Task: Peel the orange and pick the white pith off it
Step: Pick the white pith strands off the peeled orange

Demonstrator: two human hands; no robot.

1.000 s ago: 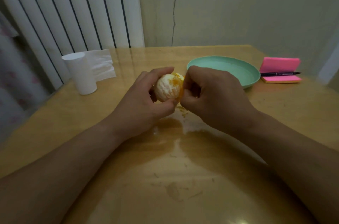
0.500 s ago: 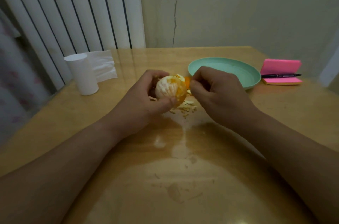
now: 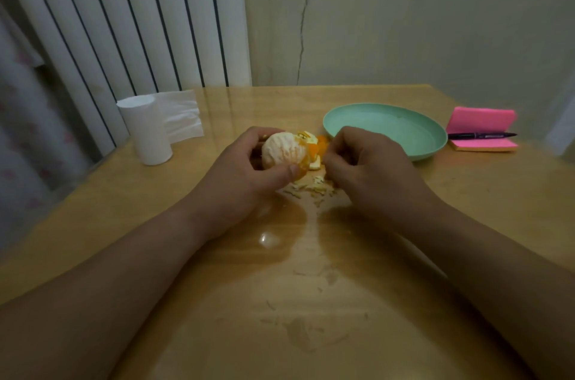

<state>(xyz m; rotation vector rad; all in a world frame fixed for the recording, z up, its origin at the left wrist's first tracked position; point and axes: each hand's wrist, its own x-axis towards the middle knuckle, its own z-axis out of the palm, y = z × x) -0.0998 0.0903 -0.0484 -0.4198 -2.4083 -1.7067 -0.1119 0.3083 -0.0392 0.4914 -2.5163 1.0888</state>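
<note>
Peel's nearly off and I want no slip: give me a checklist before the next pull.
1. Left hand grips the pale, mostly peeled orange: ok.
2. Orange peel flap on its right side removed: not ok, attached.
3. Right hand pinching that flap: cannot tell, fingertips hidden.
4. White pith cleared: not ok, fruit mostly white.
5. Peel scraps in round mint-green plate: not ok, they lie on the wooden table.

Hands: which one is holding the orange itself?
The left hand grips the orange; the right hand only pinches the peel at its side.
</note>
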